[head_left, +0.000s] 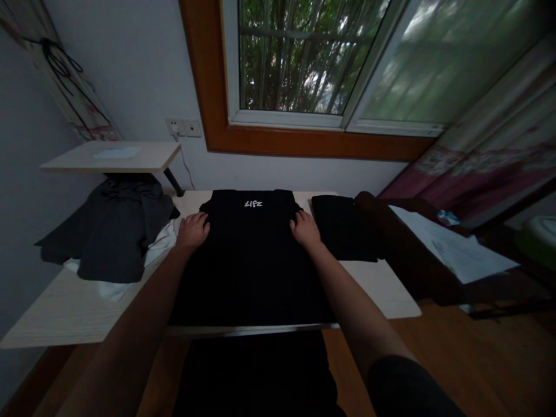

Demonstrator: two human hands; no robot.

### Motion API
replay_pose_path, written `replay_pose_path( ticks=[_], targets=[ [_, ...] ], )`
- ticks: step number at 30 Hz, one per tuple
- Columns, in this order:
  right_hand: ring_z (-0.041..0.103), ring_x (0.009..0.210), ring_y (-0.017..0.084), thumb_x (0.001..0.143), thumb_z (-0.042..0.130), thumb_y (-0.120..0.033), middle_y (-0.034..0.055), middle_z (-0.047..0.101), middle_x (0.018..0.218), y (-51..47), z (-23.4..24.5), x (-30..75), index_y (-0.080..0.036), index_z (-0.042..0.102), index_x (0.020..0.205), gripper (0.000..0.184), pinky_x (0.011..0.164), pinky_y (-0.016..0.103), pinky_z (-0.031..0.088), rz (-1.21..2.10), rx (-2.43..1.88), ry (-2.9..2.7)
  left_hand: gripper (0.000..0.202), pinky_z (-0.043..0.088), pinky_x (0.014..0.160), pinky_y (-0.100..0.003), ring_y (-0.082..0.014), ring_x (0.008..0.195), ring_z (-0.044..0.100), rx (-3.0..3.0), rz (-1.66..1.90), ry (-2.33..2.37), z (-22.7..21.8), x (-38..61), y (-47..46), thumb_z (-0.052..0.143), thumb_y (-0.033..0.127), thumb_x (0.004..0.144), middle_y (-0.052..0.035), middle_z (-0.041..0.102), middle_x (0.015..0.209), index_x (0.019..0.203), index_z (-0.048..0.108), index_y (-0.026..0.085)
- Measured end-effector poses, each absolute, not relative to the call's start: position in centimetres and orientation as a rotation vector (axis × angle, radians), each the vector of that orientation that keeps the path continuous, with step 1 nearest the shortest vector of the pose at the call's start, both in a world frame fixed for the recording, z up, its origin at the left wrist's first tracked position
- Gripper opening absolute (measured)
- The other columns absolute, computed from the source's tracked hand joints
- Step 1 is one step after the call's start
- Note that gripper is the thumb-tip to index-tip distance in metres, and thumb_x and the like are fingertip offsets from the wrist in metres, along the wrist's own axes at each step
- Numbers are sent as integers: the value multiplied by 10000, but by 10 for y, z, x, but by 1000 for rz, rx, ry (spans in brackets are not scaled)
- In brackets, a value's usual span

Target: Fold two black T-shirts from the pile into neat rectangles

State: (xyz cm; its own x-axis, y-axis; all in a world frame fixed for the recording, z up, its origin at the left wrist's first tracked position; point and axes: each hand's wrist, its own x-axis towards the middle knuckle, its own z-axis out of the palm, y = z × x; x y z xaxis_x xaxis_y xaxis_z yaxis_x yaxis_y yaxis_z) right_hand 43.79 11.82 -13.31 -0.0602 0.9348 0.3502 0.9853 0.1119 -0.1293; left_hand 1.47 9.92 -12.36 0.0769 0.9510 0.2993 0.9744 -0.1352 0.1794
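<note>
Left hand (194,231), palm down, touches one edge of the black shirt (252,260); dark grey garment (110,226) lies to this hand's left. Between both hands, the shirt is spread flat. Right hand (306,230) touches the other edge, folded black cloth (341,226) at its right. Whether either hand pinches, I cannot tell.

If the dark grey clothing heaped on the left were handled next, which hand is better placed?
Probably the left hand: it is at the left edge of the black garment, near the dark grey clothing. The right hand is at the opposite edge, farther away.
</note>
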Motion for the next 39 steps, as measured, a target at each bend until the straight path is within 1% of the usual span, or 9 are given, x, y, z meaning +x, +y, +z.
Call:
replay_pose_path(
  ticks=[8, 13, 16, 19, 25, 30, 33, 35, 39],
  targets=[
    [439, 1384, 358, 996, 395, -314, 265, 538, 1461, 138, -132, 438, 22, 575, 1362, 528, 1187, 465, 301, -189, -1886, -2124, 476, 263, 1163, -662, -352, 1393, 447, -2201, -561, -2099, -121, 17, 107, 427, 342, 973, -113, 543, 1516, 1412, 586, 247],
    [475, 1324, 352, 987, 408, -312, 246, 585, 1395, 149, -128, 437, -20, 604, 1335, 495, 1155, 470, 327, -161, -1885, -2104, 472, 243, 1162, -681, -353, 1386, 450, -2186, -559, -2088, -119, 17, 106, 433, 332, 975, -114, 543, 1516, 1418, 575, 255],
    [475, 1295, 366, 980, 426, -330, 227, 618, 1341, 152, -125, 437, -64, 653, 1274, 457, 1135, 507, 327, -148, -1897, -2086, 459, 250, 1166, -656, -344, 1385, 450, -2186, -549, -2093, -118, 17, 105, 437, 327, 975, -107, 549, 1509, 1407, 579, 261],
    [481, 1284, 359, 970, 433, -306, 222, 629, 1318, 151, -122, 438, -72, 680, 1241, 435, 1130, 503, 332, -151, -1875, -2095, 447, 285, 1159, -603, -340, 1364, 463, -2177, -552, -2083, -118, 15, 105, 447, 335, 967, -102, 569, 1482, 1380, 593, 248],
    [555, 1154, 330, 959, 445, -232, 192, 668, 1175, 143, -115, 443, -112, 752, 1103, 359, 1085, 459, 399, -145, -1855, -2087, 396, 408, 1061, -496, -337, 1212, 533, -2207, -563, -2038, -117, 7, 103, 467, 368, 950, -116, 648, 1285, 1265, 664, 228],
    [607, 1066, 305, 926, 526, -240, 167, 569, 1316, 116, -111, 443, -154, 702, 1252, 380, 988, 427, 490, -127, -1876, -1968, 434, 420, 1058, -498, -345, 1210, 519, -2217, -590, -2012, -117, 6, 91, 502, 372, 936, -126, 576, 1338, 1326, 636, 239],
    [664, 927, 254, 930, 514, -240, 154, 499, 1389, 92, -108, 439, -193, 634, 1342, 432, 829, 386, 545, -111, -1919, -1923, 442, 433, 1054, -505, -347, 1187, 529, -2176, -604, -2021, -116, 8, 78, 522, 357, 931, -149, 553, 1297, 1339, 625, 224],
    [678, 854, 241, 947, 502, -264, 153, 482, 1407, 73, -105, 436, -214, 580, 1394, 456, 723, 373, 547, -101, -1967, -1911, 456, 460, 1037, -474, -324, 1159, 556, -2172, -635, -2029, -114, 11, 67, 521, 353, 938, -150, 536, 1271, 1364, 597, 211],
    [693, 830, 250, 979, 497, -319, 162, 498, 1391, 37, -99, 433, -233, 507, 1451, 480, 658, 364, 543, -34, -1996, -1925, 540, 544, 880, -409, -275, 1015, 641, -2220, -580, -2154, -107, 12, 41, 514, 379, 949, -142, 503, 1269, 1462, 490, 212]
  ],
)
